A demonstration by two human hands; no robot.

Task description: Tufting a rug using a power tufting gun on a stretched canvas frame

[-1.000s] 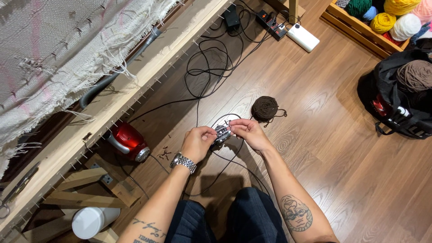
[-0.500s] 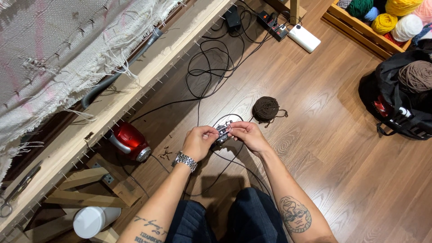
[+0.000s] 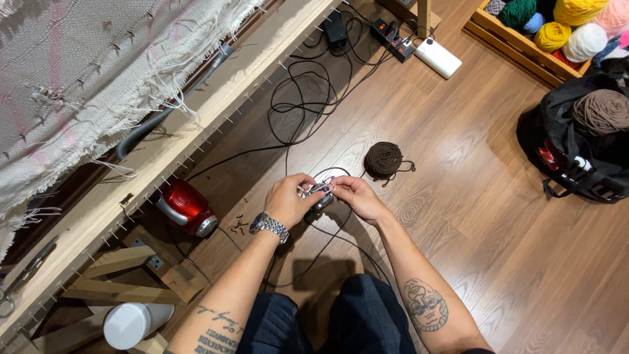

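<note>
Tool (image 3: 319, 195): one small metal device, sitting between both hands above the floor (image 3: 458, 196).
Left hand (image 3: 288, 200): closing around the tool's left side.
Right hand (image 3: 357, 196): pinching its right end.
Yarn ball (image 3: 383, 159): one brown, lying just beyond the hands.
Vacuum (image 3: 187, 206): one red, sitting left.

A rug-tufting workshop: a wooden frame (image 3: 216, 124) with nail-studded edges stretches pale backing cloth (image 3: 85, 72) at the left, a wooden crate (image 3: 524, 46) of coloured yarn balls stands far right, and a power strip (image 3: 393, 36), tangled black cables (image 3: 301, 98) and a small red vacuum cleaner (image 3: 187, 206) lie on the wood floor (image 3: 485, 223).
</note>
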